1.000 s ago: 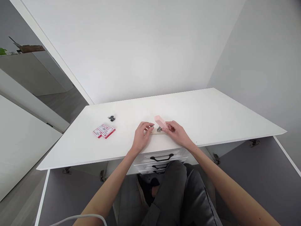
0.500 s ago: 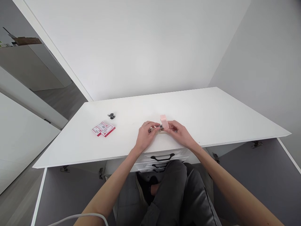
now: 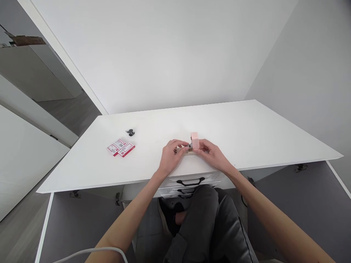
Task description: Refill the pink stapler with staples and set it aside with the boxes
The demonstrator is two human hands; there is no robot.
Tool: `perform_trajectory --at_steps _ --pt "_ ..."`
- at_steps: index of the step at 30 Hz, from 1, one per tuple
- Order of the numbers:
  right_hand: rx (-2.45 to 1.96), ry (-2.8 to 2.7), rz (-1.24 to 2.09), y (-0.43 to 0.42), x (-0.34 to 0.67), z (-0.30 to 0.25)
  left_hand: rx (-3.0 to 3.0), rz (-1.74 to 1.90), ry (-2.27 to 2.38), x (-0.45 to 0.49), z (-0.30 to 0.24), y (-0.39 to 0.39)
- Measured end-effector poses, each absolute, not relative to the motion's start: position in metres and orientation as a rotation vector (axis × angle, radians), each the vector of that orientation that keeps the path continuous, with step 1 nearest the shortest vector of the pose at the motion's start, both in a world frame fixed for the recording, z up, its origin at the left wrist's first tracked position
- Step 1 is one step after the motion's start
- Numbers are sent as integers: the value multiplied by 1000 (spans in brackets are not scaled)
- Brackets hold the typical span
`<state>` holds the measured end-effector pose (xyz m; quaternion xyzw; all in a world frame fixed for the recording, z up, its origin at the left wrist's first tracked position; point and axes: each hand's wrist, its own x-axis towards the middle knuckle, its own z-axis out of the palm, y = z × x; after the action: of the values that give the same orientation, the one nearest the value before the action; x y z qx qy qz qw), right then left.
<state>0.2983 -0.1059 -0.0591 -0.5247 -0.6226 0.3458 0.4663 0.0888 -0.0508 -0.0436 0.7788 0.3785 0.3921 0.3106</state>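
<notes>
"Notably, what has changed, and how are the hands set?"

"One second earlier the left hand stood apart from the metal part, and the pink cover leaned toward it. Now its fingertips are at the metal, and the cover stands nearly upright. Both hands thus bear on one small spot."

"And their grip?"

"The right hand is closed on the stapler, thumb in front, fingers behind the cover. The left is curled, thumb and forefinger almost together (whether they pinch anything cannot be told)."

"Where does the stapler lie?"

"Between the hands, near the front edge of the worktop, above the drawers. Its pale base runs below the fingers."

"What else is on the surface?"

"To the left, red-and-white packets, overlapping or touching; just beyond them, a small black item, too small to name."

"And the room?"

"A plain pale wall rises behind; a doorway at far left gives onto a grey floor. Below, cabinet doors stand open either side of the person's legs, and a white cable crosses the lower left."
</notes>
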Motion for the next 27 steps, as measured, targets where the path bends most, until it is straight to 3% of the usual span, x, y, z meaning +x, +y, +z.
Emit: perform_trajectory --at_steps 27 --pt "-1308 -1544 833 -106 300 -60 2273 1045 1062 88 -52 -52"
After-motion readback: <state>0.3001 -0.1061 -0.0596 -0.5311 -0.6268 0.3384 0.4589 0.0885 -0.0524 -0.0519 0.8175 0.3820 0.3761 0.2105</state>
